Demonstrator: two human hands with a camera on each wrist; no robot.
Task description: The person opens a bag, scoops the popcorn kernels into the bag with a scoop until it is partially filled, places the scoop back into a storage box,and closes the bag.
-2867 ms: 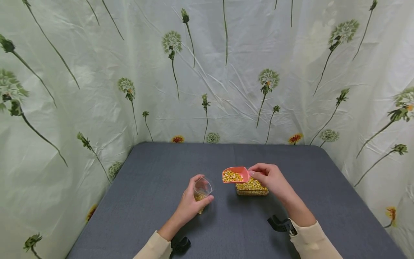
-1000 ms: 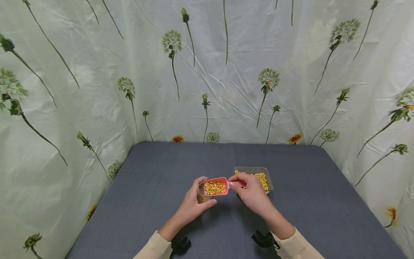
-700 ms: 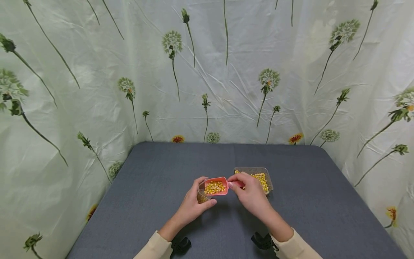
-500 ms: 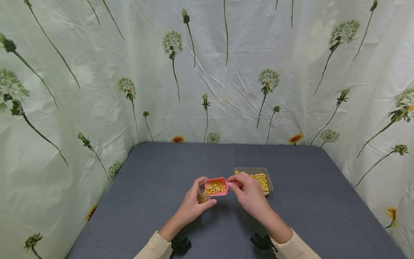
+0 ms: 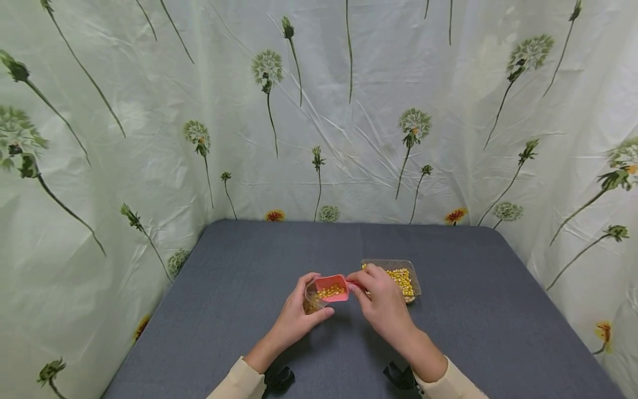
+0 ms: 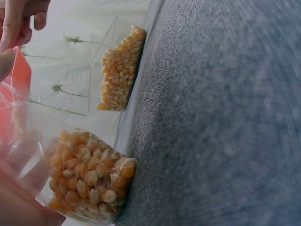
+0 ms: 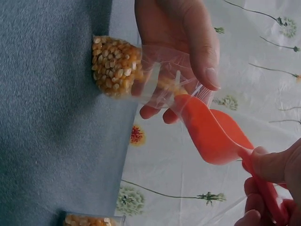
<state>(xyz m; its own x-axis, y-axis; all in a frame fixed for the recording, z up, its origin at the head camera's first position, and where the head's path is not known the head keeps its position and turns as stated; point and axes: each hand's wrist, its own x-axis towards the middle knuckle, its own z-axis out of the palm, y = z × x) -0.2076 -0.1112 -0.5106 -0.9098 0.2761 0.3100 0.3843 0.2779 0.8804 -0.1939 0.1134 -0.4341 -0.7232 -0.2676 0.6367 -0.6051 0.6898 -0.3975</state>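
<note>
My left hand (image 5: 294, 317) holds a clear plastic bag (image 7: 157, 70) from the side, fingers at the far side and thumb at the near side. Corn kernels (image 6: 87, 176) fill its lower part, which rests on the table in the left wrist view. My right hand (image 5: 386, 307) pinches the handle of a coral-pink scoop (image 7: 207, 134) between thumb and fingers. The scoop's lip is inside the bag's mouth, tilted down toward the bag. Some kernels lie in the scoop, and others show just past its lip in the right wrist view.
Behind my right hand stands a clear rectangular container (image 5: 386, 261) holding more corn kernels. The dark grey cloth-covered table (image 5: 249, 266) reaches back to a pale curtain (image 5: 359, 133) printed with dandelions. Black wrist devices sit under both forearms.
The right hand has carried the loaded scoop left and down from the container to the bag's mouth. The scoop has since tilted, and fewer kernels lie in it. The left hand stays almost still.
</note>
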